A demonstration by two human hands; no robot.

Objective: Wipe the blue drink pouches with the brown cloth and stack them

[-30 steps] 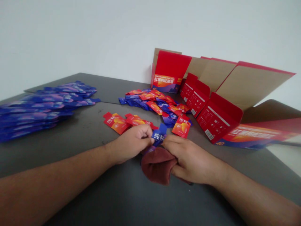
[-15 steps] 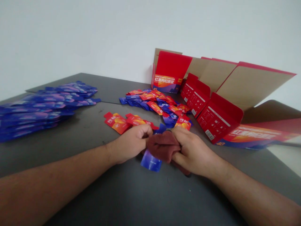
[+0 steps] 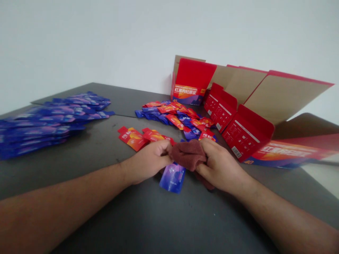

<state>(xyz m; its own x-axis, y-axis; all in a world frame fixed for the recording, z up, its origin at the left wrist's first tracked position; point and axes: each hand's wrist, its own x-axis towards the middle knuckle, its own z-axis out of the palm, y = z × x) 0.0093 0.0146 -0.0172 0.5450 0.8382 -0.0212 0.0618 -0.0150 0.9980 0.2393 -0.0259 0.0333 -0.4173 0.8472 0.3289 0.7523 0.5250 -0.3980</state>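
Observation:
My left hand [image 3: 148, 160] pinches the upper end of a blue sachet [image 3: 172, 176] that lies on the dark table [image 3: 106, 211]. My right hand [image 3: 221, 165] is closed on a dark red cloth [image 3: 188, 153] and presses it onto the sachet's upper half. Only the lower blue half of the sachet shows below the cloth. Two red-orange sachets [image 3: 134, 137] lie just beyond my left hand.
A loose heap of red and blue sachets [image 3: 176, 116] lies behind the hands. A spread of blue sachets [image 3: 50, 120] covers the left side. Open red cartons [image 3: 245, 130] and a small upright red box [image 3: 189, 83] stand at the right and back, against a white wall.
The cloth moved from below the sachet up over its top half, with my right hand sliding away from me. The sachet's lower blue end came into view. My left hand stayed put.

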